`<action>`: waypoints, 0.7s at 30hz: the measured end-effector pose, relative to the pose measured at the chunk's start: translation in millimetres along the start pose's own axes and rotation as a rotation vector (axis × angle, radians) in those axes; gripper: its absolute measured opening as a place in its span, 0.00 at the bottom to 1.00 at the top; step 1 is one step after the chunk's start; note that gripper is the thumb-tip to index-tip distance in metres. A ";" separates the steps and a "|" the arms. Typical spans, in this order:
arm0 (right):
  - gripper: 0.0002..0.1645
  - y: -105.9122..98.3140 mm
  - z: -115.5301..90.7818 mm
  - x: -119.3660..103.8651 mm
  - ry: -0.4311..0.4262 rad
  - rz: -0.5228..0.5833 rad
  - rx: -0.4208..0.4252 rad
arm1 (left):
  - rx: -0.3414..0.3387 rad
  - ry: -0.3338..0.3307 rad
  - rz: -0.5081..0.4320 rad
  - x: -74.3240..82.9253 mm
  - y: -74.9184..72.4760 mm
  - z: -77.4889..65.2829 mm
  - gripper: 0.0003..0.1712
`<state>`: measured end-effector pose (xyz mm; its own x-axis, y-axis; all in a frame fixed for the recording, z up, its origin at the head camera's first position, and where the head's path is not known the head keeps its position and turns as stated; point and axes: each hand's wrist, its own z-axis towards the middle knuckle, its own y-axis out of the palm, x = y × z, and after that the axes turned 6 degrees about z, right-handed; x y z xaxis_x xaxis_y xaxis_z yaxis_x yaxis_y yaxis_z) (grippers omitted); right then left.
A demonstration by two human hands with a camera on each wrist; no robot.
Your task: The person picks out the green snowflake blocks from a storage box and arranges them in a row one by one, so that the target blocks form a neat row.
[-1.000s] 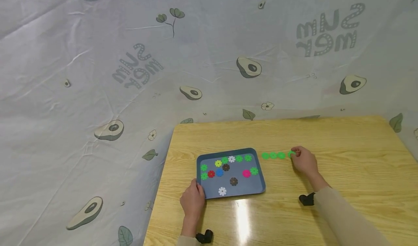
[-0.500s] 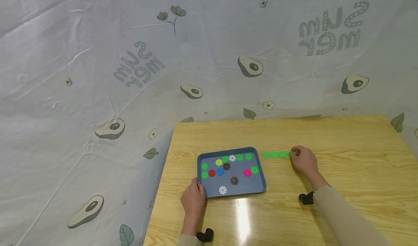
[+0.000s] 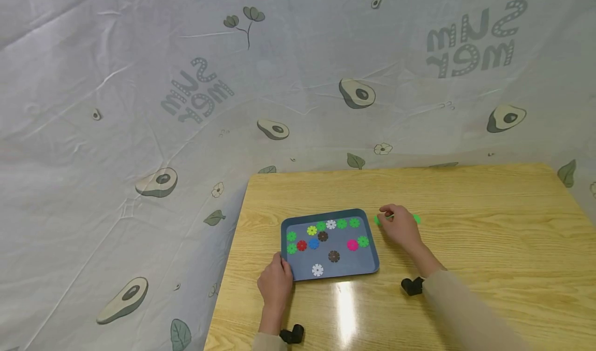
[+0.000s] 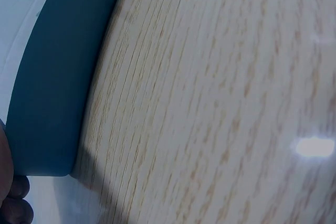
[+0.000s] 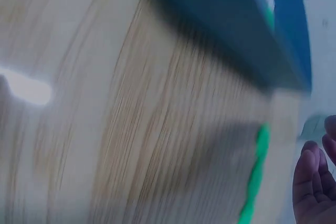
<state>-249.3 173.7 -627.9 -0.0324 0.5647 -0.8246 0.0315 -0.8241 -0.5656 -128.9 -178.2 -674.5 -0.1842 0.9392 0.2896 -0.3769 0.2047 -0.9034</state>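
Two hands on the wooden worktop (image 3: 465, 211). Left hand (image 3: 276, 283) at the near left corner of the blue tray (image 3: 370, 239), fingers curled over the rim and gripping it; same corner seen close in the left wrist view (image 4: 52, 108). Right hand (image 3: 399, 227) just right of the tray, hovering over a row of green flower-shaped discs (image 3: 416, 219) on the worktop, fingers loosely bent; cannot tell whether clamped on a disc or merely above them, since most of the row is hidden beneath. One green disc showing beyond the knuckles, a sliver more at the fingertips. Right wrist view blurred: green edge (image 5: 254, 177) just beside the fingers (image 5: 312, 182). Inside the tray, left of the right fingers: green, white, yellow, red, blue, brown and pink discs, scattered.
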 end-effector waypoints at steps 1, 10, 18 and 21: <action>0.19 7.2 0.4 -6.1 -0.002 0.008 -0.004 | -0.002 -0.001 0.001 -0.3 -0.2 0.1 0.11; 0.17 62.5 2.9 -41.2 -0.008 0.057 -0.048 | -0.019 -0.002 0.000 -0.7 0.1 0.6 0.10; 0.16 99.7 5.3 -42.8 0.019 -0.020 -0.049 | -0.013 -0.006 0.008 -2.4 -0.3 1.4 0.10; 0.16 106.9 5.3 -38.3 0.023 -0.057 -0.038 | -0.022 -0.011 0.007 -2.1 -0.4 0.6 0.09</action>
<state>-249.9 63.8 -656.8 -0.0128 0.6117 -0.7910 0.0681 -0.7887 -0.6110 -129.0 -180.4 -674.5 -0.1966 0.9377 0.2866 -0.3552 0.2043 -0.9122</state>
